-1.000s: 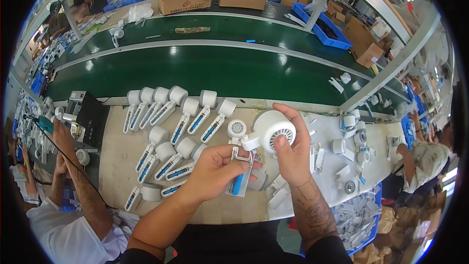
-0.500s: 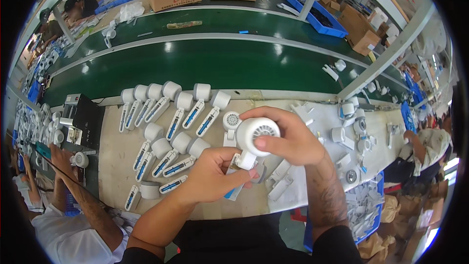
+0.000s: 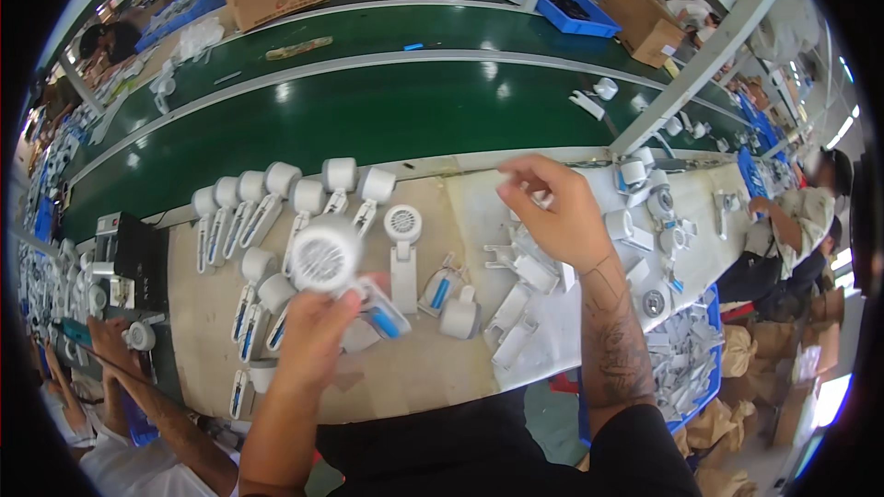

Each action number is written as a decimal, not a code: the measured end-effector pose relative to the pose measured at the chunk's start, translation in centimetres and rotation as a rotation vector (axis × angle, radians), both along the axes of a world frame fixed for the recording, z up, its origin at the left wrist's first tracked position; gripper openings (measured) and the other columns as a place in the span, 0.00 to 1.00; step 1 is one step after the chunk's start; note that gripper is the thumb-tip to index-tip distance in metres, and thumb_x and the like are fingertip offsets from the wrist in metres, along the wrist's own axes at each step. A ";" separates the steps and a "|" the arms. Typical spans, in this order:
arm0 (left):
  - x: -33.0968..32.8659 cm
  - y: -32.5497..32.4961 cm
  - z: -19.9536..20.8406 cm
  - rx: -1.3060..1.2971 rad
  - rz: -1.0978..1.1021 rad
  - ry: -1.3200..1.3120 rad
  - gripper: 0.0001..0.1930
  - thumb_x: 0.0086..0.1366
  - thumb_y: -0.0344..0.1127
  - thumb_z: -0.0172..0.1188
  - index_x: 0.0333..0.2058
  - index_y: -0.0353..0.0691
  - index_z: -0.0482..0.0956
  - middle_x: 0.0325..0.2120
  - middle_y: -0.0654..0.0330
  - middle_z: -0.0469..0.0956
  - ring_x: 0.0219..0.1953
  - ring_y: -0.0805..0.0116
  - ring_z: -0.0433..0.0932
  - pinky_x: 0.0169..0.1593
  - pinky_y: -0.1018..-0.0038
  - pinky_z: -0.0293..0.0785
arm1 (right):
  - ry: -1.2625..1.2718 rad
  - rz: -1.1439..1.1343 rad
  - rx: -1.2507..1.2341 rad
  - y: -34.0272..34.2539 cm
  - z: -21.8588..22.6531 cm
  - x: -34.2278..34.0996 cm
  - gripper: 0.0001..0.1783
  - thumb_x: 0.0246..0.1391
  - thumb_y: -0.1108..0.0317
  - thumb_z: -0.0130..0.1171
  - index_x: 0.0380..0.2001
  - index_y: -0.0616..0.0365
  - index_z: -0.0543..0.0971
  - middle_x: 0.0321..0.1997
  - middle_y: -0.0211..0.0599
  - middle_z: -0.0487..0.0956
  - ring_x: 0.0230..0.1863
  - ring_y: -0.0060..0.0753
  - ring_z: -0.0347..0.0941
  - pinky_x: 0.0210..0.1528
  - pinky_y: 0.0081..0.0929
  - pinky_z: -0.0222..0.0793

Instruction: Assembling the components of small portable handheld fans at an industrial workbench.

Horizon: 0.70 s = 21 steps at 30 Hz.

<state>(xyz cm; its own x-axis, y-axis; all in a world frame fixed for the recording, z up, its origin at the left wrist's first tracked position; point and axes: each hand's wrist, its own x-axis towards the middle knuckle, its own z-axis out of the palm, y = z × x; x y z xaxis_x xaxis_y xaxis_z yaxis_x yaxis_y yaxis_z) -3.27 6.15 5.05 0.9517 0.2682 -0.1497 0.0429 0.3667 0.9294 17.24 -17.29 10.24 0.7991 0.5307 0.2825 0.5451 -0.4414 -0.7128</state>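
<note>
A white handheld fan (image 3: 325,260) with a round slotted grille is gripped in my left hand (image 3: 311,336), over the left-middle of the table. Its handle is open and shows a blue battery (image 3: 385,320). My right hand (image 3: 557,216) holds nothing plain to see; its fingers are bent and apart, above white handle shells (image 3: 534,269). Between my hands another white fan (image 3: 403,262) lies grille up. Beside it are a loose blue battery (image 3: 442,293) with wires and a fan head (image 3: 459,315) turned on its side.
Rows of open-handled fans (image 3: 267,202) cover the table's left side. A black machine (image 3: 138,258) stands beyond them. A green conveyor (image 3: 368,120) runs behind. More fan parts (image 3: 658,221) and a blue crate (image 3: 686,359) are at right. A co-worker's arms (image 3: 138,368) reach in at left.
My left hand has carried the fan left, away from my right hand. My right hand has let go of it and moved up and right. The whole view has shifted slightly.
</note>
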 end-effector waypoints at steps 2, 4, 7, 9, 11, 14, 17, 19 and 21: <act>-0.8 0.4 0.2 0.101 0.152 -0.017 0.17 0.64 0.28 0.62 0.50 0.29 0.78 0.43 0.55 0.82 0.40 0.70 0.81 0.45 0.74 0.77 | -0.067 -0.069 -0.228 -3.7 -1.9 0.8 0.11 0.48 0.66 0.66 0.35 0.58 0.82 0.31 0.40 0.82 0.30 0.40 0.77 0.35 0.33 0.73; -1.4 1.4 -0.2 0.107 0.156 0.011 0.18 0.60 0.24 0.65 0.50 0.29 0.78 0.42 0.55 0.82 0.40 0.71 0.80 0.44 0.74 0.77 | -0.042 -0.080 -0.479 -6.6 -3.3 0.5 0.10 0.45 0.67 0.66 0.34 0.55 0.83 0.34 0.39 0.81 0.36 0.46 0.78 0.40 0.40 0.73; -1.7 2.1 -0.7 0.035 0.059 0.109 0.18 0.64 0.33 0.64 0.50 0.31 0.76 0.41 0.53 0.82 0.18 0.83 0.62 0.21 0.85 0.57 | -0.237 -0.023 -0.563 -9.6 -5.7 0.3 0.13 0.43 0.65 0.67 0.36 0.53 0.82 0.38 0.39 0.81 0.41 0.48 0.77 0.44 0.41 0.73; -0.9 1.6 -0.7 -0.058 0.097 0.102 0.18 0.65 0.35 0.62 0.50 0.31 0.76 0.40 0.54 0.82 0.19 0.83 0.63 0.22 0.84 0.57 | -0.200 -0.035 -0.532 -10.4 -6.1 -0.3 0.19 0.42 0.62 0.69 0.40 0.53 0.81 0.41 0.40 0.80 0.43 0.49 0.76 0.45 0.41 0.73; -0.5 1.1 -0.5 -0.144 0.161 0.086 0.18 0.69 0.39 0.57 0.50 0.31 0.76 0.41 0.56 0.81 0.22 0.81 0.65 0.24 0.82 0.59 | 0.006 -0.307 -0.579 -10.4 -6.0 -1.7 0.22 0.40 0.61 0.71 0.41 0.53 0.79 0.42 0.41 0.80 0.43 0.50 0.77 0.45 0.42 0.73; 0.5 0.1 -0.2 -0.172 0.150 0.031 0.18 0.69 0.39 0.55 0.51 0.32 0.75 0.44 0.55 0.80 0.24 0.79 0.67 0.27 0.81 0.62 | 0.071 -0.342 -0.595 -11.8 -8.4 -2.1 0.24 0.39 0.61 0.73 0.40 0.56 0.78 0.37 0.42 0.81 0.40 0.47 0.78 0.43 0.39 0.73; 1.8 -1.0 -0.3 -0.191 0.075 0.000 0.21 0.71 0.42 0.52 0.53 0.31 0.74 0.46 0.55 0.80 0.29 0.76 0.71 0.31 0.79 0.67 | 0.085 -0.321 -0.415 -13.6 -9.8 -2.5 0.25 0.38 0.63 0.73 0.42 0.59 0.77 0.35 0.43 0.80 0.36 0.43 0.78 0.41 0.35 0.74; 2.6 -1.6 -0.6 -0.300 0.068 0.004 0.25 0.73 0.48 0.45 0.57 0.32 0.70 0.48 0.54 0.79 0.31 0.73 0.73 0.36 0.75 0.72 | 0.109 -0.388 -0.227 -12.9 -7.6 -3.7 0.24 0.38 0.69 0.74 0.41 0.60 0.77 0.33 0.39 0.79 0.34 0.35 0.77 0.40 0.30 0.74; 2.9 -1.9 -0.9 -0.353 0.040 -0.013 0.29 0.75 0.52 0.39 0.60 0.32 0.67 0.52 0.53 0.77 0.36 0.71 0.75 0.43 0.75 0.73 | 0.184 -0.382 0.044 -10.9 -6.0 -4.8 0.25 0.37 0.74 0.74 0.41 0.62 0.76 0.35 0.37 0.78 0.34 0.30 0.75 0.39 0.29 0.73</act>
